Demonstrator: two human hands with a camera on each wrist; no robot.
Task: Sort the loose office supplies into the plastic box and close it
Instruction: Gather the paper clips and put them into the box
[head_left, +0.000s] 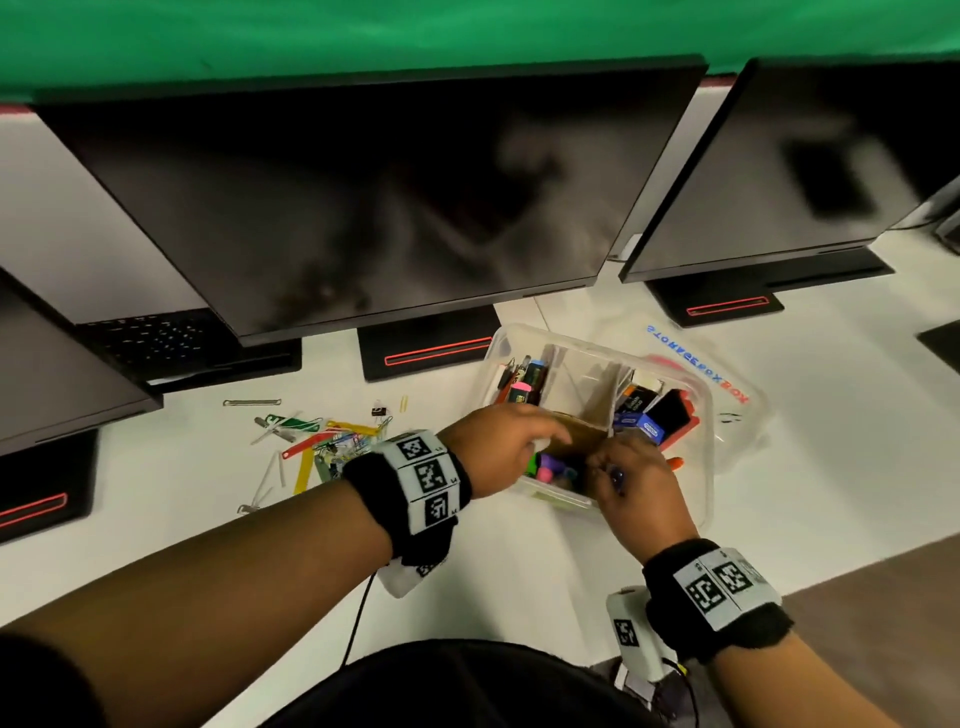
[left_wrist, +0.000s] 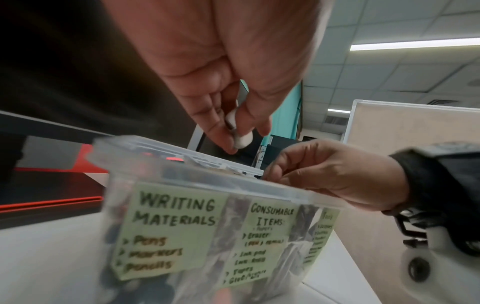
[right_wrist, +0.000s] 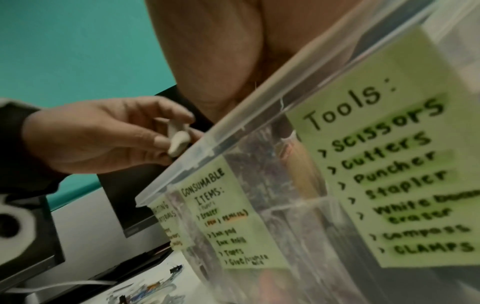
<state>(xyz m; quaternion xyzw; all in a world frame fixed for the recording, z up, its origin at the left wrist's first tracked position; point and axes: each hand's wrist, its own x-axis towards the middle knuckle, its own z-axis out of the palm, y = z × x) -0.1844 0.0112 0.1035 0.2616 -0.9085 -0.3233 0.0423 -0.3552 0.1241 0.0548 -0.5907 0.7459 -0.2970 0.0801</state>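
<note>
A clear plastic box (head_left: 702, 415) with cardboard dividers stands open on the white desk. Green labels on its front read "Writing Materials" (left_wrist: 176, 214), "Consumable Items" (left_wrist: 270, 216) and "Tools" (right_wrist: 376, 144). My left hand (head_left: 540, 441) hovers over the box's near rim (left_wrist: 182, 174) and pinches a small white eraser (left_wrist: 243, 142) between thumb and fingers. It is the same eraser (right_wrist: 178, 144) in the right wrist view. My right hand (head_left: 613, 467) reaches into the box from the near side, fingers curled; whatever it holds is hidden. Coloured markers (head_left: 550, 467) lie in the compartment below both hands.
A heap of loose clips and coloured fasteners (head_left: 322, 441) lies on the desk left of the box, with a binder clip (head_left: 381, 410) behind it. The clear lid (head_left: 727, 384) lies under the box at the right. Monitors (head_left: 389, 197) and a keyboard (head_left: 150, 338) line the back.
</note>
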